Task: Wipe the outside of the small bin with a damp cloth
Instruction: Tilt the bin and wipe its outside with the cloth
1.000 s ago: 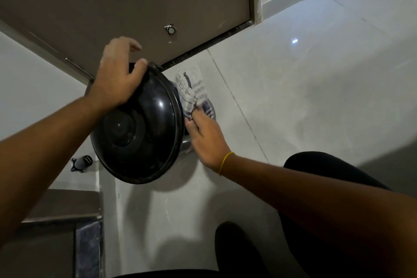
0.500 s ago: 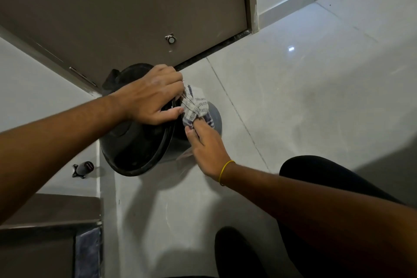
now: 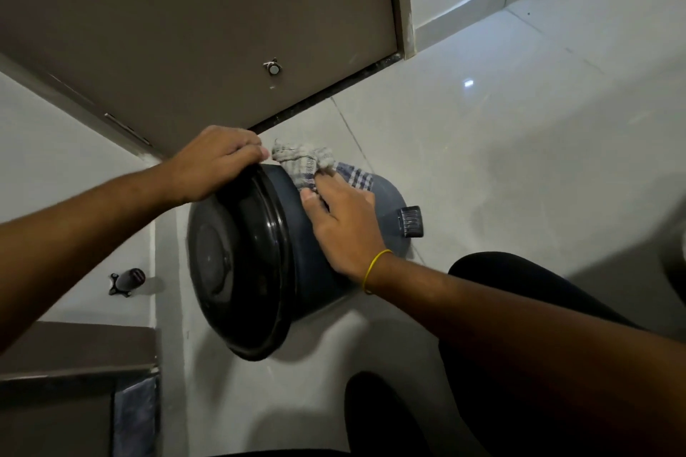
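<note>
The small bin (image 3: 315, 282) is dark grey-blue with a glossy black lid (image 3: 237, 271), and it is tilted so the lid faces me. Its black foot pedal (image 3: 411, 221) sticks out on the right. My left hand (image 3: 215, 163) grips the top edge of the lid's rim. My right hand (image 3: 345, 226) lies flat on the bin's side and presses a checked grey-and-blue cloth (image 3: 312, 163) against the upper wall. The cloth bunches up above my fingers.
A brown door (image 3: 208, 22) with a small metal stopper (image 3: 273, 67) stands behind the bin. A black doorstop (image 3: 128, 281) sits on the pale floor tiles (image 3: 519, 145) at left. My dark-clad knee (image 3: 519, 293) is at lower right, a dark cabinet (image 3: 74, 382) at lower left.
The bin has tipped further so its side and pedal show. My left hand shifted to the lid's top rim. My right hand slid up over the bin's wall with the cloth.
</note>
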`<action>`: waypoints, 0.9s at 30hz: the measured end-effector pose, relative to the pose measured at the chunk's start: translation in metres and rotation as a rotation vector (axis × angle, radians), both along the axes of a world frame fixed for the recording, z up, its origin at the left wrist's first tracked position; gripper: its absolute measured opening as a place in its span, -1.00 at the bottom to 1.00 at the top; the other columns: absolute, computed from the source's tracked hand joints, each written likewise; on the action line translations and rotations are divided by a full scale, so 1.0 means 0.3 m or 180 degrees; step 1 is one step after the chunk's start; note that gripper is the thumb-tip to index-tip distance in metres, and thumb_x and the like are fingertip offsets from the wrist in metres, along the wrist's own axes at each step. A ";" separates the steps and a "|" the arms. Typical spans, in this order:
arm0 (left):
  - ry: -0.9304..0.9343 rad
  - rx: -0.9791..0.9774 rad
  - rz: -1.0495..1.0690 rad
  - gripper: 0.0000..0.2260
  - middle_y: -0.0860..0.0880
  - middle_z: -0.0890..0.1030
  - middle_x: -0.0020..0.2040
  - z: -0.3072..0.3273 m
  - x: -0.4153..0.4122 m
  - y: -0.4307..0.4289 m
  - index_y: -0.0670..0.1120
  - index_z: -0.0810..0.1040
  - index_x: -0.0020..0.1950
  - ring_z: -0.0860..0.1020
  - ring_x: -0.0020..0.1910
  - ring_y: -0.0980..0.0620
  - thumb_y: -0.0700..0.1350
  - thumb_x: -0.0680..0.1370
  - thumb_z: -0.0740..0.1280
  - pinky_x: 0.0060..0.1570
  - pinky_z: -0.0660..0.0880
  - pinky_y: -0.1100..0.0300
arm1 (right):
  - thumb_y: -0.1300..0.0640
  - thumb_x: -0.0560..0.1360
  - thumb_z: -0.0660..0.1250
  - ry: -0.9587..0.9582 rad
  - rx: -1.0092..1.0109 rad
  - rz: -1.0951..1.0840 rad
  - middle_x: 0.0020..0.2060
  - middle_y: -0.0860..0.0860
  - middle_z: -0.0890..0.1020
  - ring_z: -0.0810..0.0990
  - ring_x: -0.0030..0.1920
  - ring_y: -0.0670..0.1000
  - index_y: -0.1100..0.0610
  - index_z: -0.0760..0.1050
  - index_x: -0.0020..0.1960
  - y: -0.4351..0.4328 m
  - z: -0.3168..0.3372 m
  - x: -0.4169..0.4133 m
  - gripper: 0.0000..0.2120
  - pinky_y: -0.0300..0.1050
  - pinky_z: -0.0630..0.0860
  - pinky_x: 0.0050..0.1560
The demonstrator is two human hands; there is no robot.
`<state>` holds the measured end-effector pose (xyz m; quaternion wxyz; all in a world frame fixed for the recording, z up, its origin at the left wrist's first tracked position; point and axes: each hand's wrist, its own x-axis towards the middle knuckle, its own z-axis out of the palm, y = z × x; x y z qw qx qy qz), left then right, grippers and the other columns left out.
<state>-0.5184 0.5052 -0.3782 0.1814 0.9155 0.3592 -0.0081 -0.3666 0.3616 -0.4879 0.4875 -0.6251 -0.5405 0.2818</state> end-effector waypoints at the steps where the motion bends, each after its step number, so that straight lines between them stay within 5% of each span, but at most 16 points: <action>1: -0.0091 -0.0102 0.0160 -0.49 -0.20 0.47 -0.31 -0.009 -0.007 0.007 -0.17 0.40 -0.33 0.46 -0.26 -0.21 0.24 0.56 0.07 -0.08 0.45 -0.15 | 0.01 0.67 0.16 -0.0057 0.0014 0.0087 -0.26 -0.22 0.36 0.34 -0.12 -0.17 -0.09 0.26 -0.18 -0.002 -0.001 0.004 -0.75 0.08 0.33 0.13; 4: -0.0270 -0.0174 0.0579 -0.47 -0.18 0.44 -0.31 -0.040 -0.028 0.031 -0.18 0.40 -0.32 0.44 -0.26 -0.22 0.23 0.61 0.12 -0.10 0.41 -0.04 | 0.05 0.69 0.15 -0.0225 0.0166 0.0410 -0.04 -0.22 0.54 0.47 0.06 -0.12 0.00 0.49 0.04 -0.010 -0.036 0.025 -0.85 0.14 0.38 0.26; 7: -0.0480 0.0064 0.0942 -0.52 -0.15 0.41 -0.30 -0.061 -0.029 0.050 -0.26 0.42 -0.28 0.40 -0.27 -0.13 0.05 0.71 0.22 -0.15 0.35 0.04 | 0.08 0.70 0.16 -0.0319 0.0188 0.0493 0.26 0.01 0.62 0.55 0.28 0.04 0.11 0.54 0.29 -0.011 -0.080 0.046 -0.74 0.20 0.39 0.38; 11: -0.0857 0.0710 -0.0104 -0.73 -0.07 0.56 -0.17 -0.044 0.021 -0.038 -0.18 0.57 -0.14 0.52 -0.17 0.01 -0.01 0.61 0.26 -0.06 0.45 0.08 | 0.10 0.69 0.16 -0.0002 0.0077 -0.0010 -0.03 0.02 0.59 0.56 0.03 0.08 0.09 0.48 -0.01 0.006 -0.103 0.056 -0.83 0.27 0.49 0.21; 14: -0.0585 0.1034 -0.1091 -0.70 -0.11 0.57 -0.08 -0.058 0.026 -0.144 -0.18 0.60 -0.08 0.53 -0.10 -0.07 0.04 0.58 0.27 -0.09 0.48 0.05 | 0.10 0.70 0.17 0.0097 -0.0124 -0.0160 -0.14 0.08 0.58 0.55 -0.09 0.17 0.18 0.44 -0.11 0.033 -0.110 0.089 -0.75 0.27 0.50 0.09; 18: -0.0531 0.1231 -0.1084 -0.68 -0.16 0.55 -0.10 -0.051 0.025 -0.161 -0.21 0.58 -0.09 0.51 -0.11 -0.13 0.04 0.58 0.25 -0.14 0.48 -0.09 | 0.11 0.71 0.16 0.0025 -0.0023 0.0078 -0.03 0.16 0.64 0.59 0.03 0.20 0.26 0.55 0.03 0.038 -0.102 0.096 -0.72 0.25 0.51 0.16; 23: -0.0602 0.1243 -0.0926 -0.67 -0.13 0.53 -0.11 -0.051 0.041 -0.113 -0.20 0.56 -0.07 0.48 -0.10 -0.10 0.04 0.61 0.18 -0.11 0.40 0.05 | 0.10 0.67 0.20 -0.0173 0.1042 0.0501 0.24 0.07 0.62 0.56 0.23 0.06 0.15 0.52 0.35 -0.053 -0.091 0.044 -0.69 -0.05 0.45 0.29; 27: -0.0729 0.1161 -0.0704 -0.67 -0.13 0.54 -0.15 -0.054 0.030 -0.064 -0.21 0.55 -0.09 0.48 -0.13 -0.09 0.02 0.60 0.16 -0.11 0.41 0.02 | 0.11 0.65 0.21 -0.0074 0.0712 0.0145 0.35 0.06 0.59 0.53 0.36 0.08 0.11 0.50 0.40 -0.121 -0.183 0.030 -0.66 0.00 0.44 0.43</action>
